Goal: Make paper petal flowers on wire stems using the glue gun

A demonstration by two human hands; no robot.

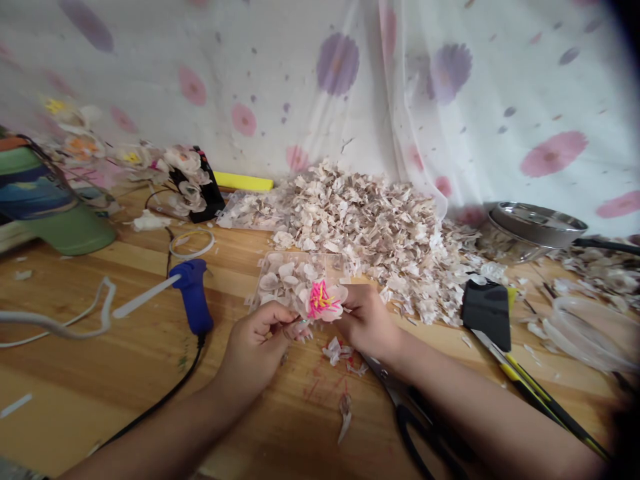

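Above the middle of the table is a handmade flower [323, 301] with a bright pink and yellow centre and pale, papery petals. My left hand [263, 337] pinches it from the left, low near its base. From the right, my right hand [369, 320] is closed at the edge of a petal, its fingertips partly hidden behind it. Just beyond the flower lies a clear plastic tray [264, 293] of loose whitish petals. Petal scraps [336, 350] lie below the hands, and black-handled scissors [417, 427] are partly under my right forearm.
A large heap of dry whitish petals [370, 227] fills the back. A blue glue gun [193, 297] with a white stick lies left, its cable running forward. At right are a yellow-black cutter knife [530, 383], a black scraper [485, 313] and a clear round lid [590, 333]. Finished flowers [187, 170] stand back left.
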